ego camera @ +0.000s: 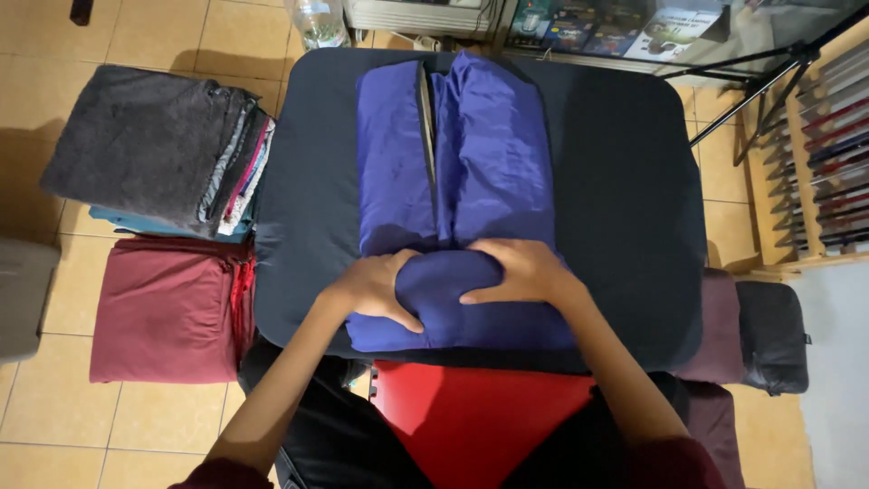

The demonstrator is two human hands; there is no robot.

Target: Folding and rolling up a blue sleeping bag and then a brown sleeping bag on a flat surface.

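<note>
You're mid-fold on that blue-purple puffy zip-front jacket (453,172), and it looks like the rolling stage: the near end is already bunched into a fat rounded roll at 6 o'clock on the dark navy padded table (625,181). Your left hand (376,290) cups the left side of the roll, fingers curled down over it. Your right hand (520,272) lies flatter on top, palm down, fingers spread and pointing toward 9 o'clock. Neither is a real pinch; both press and hold the fabric.

My guess for the next move: keep even pressure on both sides and push the roll toward 12 o'clock, or it'll go lopsided and puff back open.

The jacket lies zip-up down the middle of the table, sleeves folded in, making a neat rectangle. The fabric is smooth, slightly shiny and air-filled.

Off at 9 o'clock there's a stack of folded grey and dark clothes (154,149), with a folded maroon garment (167,308) just below it.
</note>
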